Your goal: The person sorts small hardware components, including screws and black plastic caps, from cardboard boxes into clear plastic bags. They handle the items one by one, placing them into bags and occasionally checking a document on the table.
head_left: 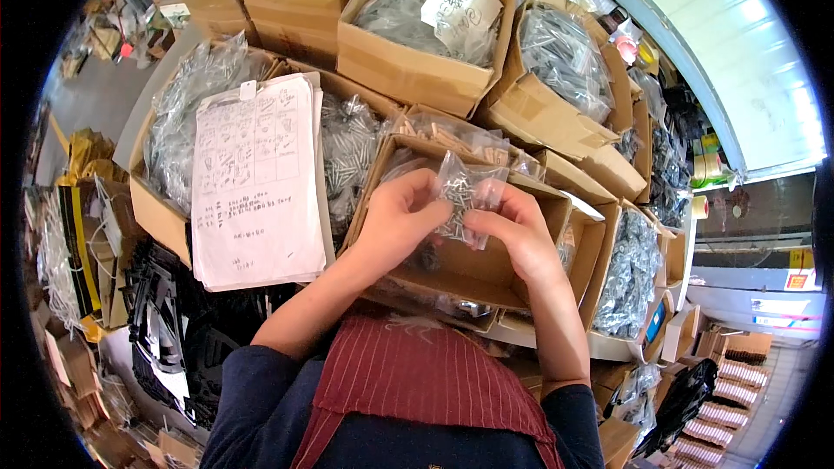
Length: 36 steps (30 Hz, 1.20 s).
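Note:
Between my two hands is a small clear plastic bag of silvery screws [455, 200], held up above an open cardboard box [486, 271]. My left hand [402, 211] pinches the bag's left side, thumb over the front. On the other side, my right hand [514, 227] grips it with the thumb pressed near its lower right. The fingers behind the bag are mostly hidden. Just beyond my hands lie bagged wooden dowels [447, 135]. Left of my left hand, a box section holds many loose-looking bags of metal screws [349, 152].
A stack of handwritten sheets [256, 182] rests on the boxes at left. Open cartons of bagged hardware [426, 69] curve around the far side, with another carton of grey bags [627, 274] at right. Black plastic parts [165, 330] lie at lower left.

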Each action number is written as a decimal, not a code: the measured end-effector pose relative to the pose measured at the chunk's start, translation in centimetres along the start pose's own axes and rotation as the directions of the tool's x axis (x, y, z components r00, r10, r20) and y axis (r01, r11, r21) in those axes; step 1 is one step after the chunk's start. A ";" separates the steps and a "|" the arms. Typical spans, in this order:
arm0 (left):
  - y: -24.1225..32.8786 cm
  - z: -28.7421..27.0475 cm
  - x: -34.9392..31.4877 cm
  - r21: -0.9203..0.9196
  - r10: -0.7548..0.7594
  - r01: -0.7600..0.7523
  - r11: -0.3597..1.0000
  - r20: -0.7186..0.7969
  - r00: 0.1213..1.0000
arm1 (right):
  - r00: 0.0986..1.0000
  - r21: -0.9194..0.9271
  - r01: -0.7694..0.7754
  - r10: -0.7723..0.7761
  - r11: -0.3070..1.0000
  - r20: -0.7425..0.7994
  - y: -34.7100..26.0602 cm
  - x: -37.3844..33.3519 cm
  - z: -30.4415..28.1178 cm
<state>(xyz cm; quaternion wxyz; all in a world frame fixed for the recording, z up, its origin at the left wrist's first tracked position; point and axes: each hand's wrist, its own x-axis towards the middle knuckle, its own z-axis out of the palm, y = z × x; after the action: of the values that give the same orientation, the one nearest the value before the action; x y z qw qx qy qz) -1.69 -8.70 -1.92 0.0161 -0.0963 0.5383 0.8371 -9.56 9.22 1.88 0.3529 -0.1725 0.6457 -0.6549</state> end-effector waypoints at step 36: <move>-0.5 -0.1 0.1 0.039 0.001 -0.003 0.999 0.058 0.998 | 0.997 0.014 -0.040 0.041 0.999 -0.070 0.1 -0.2 -0.3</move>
<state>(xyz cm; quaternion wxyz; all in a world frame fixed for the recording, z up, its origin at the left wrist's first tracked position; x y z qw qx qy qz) -1.68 -8.60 -2.40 0.0327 -0.0710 0.5539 0.8289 -9.64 9.53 1.82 0.3442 -0.1339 0.6568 -0.6574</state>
